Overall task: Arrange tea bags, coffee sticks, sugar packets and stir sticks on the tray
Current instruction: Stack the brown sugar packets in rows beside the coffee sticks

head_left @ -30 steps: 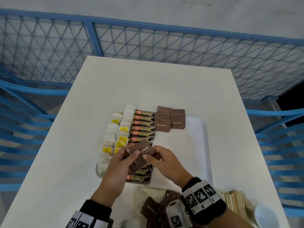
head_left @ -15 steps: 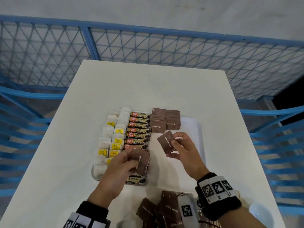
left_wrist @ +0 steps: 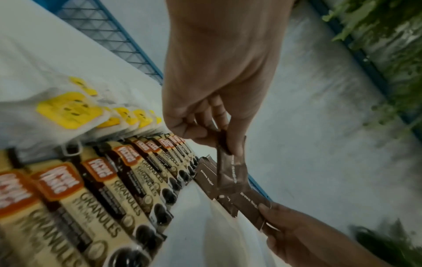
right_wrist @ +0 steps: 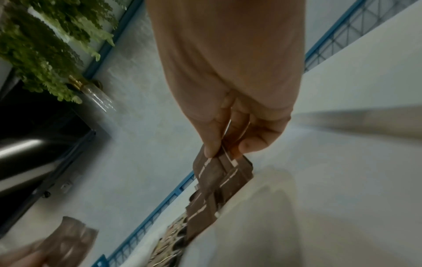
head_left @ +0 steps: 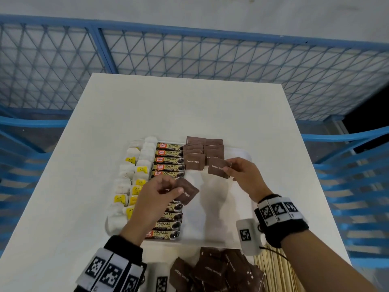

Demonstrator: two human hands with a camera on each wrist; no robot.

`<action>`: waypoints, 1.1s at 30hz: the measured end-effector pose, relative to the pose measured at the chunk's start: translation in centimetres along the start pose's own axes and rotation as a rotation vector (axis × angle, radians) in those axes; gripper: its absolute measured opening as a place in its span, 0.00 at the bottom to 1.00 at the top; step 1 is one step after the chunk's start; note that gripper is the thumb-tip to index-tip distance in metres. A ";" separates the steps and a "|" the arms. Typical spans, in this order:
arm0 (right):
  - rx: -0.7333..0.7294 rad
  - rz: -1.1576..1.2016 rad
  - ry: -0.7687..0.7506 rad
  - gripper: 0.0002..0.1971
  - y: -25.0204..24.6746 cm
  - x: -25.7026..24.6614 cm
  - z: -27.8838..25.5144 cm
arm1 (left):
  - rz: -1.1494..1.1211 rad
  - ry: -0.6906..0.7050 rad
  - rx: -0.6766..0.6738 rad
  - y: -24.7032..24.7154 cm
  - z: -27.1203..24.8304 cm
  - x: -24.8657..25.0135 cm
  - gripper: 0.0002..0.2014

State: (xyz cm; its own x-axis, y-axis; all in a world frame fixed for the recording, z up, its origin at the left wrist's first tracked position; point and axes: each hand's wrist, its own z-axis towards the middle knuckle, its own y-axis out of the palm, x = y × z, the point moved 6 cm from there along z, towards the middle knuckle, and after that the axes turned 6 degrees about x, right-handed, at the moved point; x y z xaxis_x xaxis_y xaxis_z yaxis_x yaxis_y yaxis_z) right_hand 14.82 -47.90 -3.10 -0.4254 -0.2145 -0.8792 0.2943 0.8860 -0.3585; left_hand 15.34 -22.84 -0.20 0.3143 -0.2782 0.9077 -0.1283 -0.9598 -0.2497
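At the near edge of the white tabletop (head_left: 263,114) lies a loose heap of brown sugar packets (head_left: 212,270), and just to its right a bundle of pale wooden stir sticks (head_left: 273,268), partly hidden behind the right wrist. Beyond these sits the white tray (head_left: 221,218), its right half bare. The left hand (head_left: 155,197) hovers over the near part of the tray, above the coffee sticks, with thumb and fingers (left_wrist: 235,142) pinching one brown sugar packet (head_left: 187,193) by its edge so that it hangs tilted in the air; the left wrist view shows it dangling below the fingertips. A little farther and to the right, the right hand (head_left: 245,175) pinches a second packet (head_left: 217,167) marked "Brown Sugar" between thumb and forefinger, held just at the near edge of the sugar packets already laid down (head_left: 202,152). Those packets overlap one another in two short columns at the far middle of the tray. To their left runs a column of coffee sticks (head_left: 168,163) from the near rim to the far rim, touching side by side, and left of that two columns of white tea bags (head_left: 134,175) with yellow tags. Behind the tabletop stands a blue mesh fence (head_left: 189,60).
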 end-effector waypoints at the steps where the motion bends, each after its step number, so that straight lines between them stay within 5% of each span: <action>1: -0.001 -0.036 -0.005 0.05 0.0 0.0 0.8 | 0.058 0.034 -0.003 0.2 0.6 0.2 0.09; 15: 0.116 -0.398 -0.174 0.08 0.8 -0.4 4.7 | 0.494 0.303 -0.145 5.3 7.4 1.8 0.07; 33: 0.166 -0.541 -0.289 0.11 1.3 -0.4 5.6 | 0.788 0.449 0.009 6.1 9.1 1.8 0.17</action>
State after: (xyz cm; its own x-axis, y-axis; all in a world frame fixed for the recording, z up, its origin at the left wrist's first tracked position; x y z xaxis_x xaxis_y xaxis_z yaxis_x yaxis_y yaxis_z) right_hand 20.19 -48.98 -4.97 -0.3101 -0.7365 -0.6011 0.2412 0.5507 -0.7991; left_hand 23.71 -29.49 -3.19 -0.2586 -0.8152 0.5182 -0.1431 -0.4982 -0.8552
